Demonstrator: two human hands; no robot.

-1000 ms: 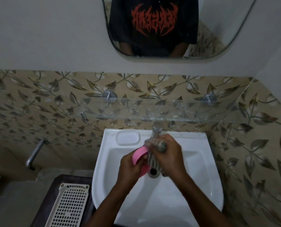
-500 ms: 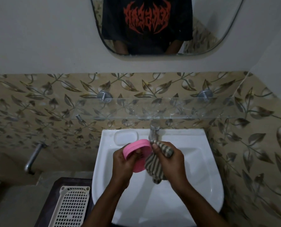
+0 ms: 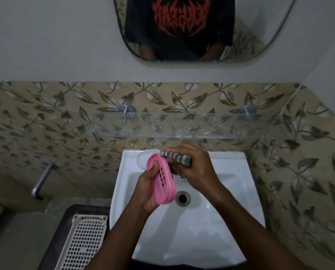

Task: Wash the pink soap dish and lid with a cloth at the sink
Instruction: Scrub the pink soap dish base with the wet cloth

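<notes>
My left hand [image 3: 148,189] grips a pink oval soap dish [image 3: 163,187] with drain slots, held tilted on edge over the white sink [image 3: 211,221]. My right hand [image 3: 196,166] is closed on a striped grey cloth [image 3: 177,158], bunched against the upper end of the dish. The cloth touches the dish near its top edge. The tap is hidden behind my right hand. I cannot see a separate lid.
The sink drain [image 3: 182,198] lies just below the dish. A glass shelf [image 3: 182,125] juts out above the sink. A white perforated basket [image 3: 82,242] sits on a dark stand at the left. A metal pipe [image 3: 42,181] sticks from the left wall. A mirror [image 3: 260,26] hangs above.
The pink dish has turned in my left hand, its slotted face now showing. My right hand with the cloth has risen to the dish's top end.
</notes>
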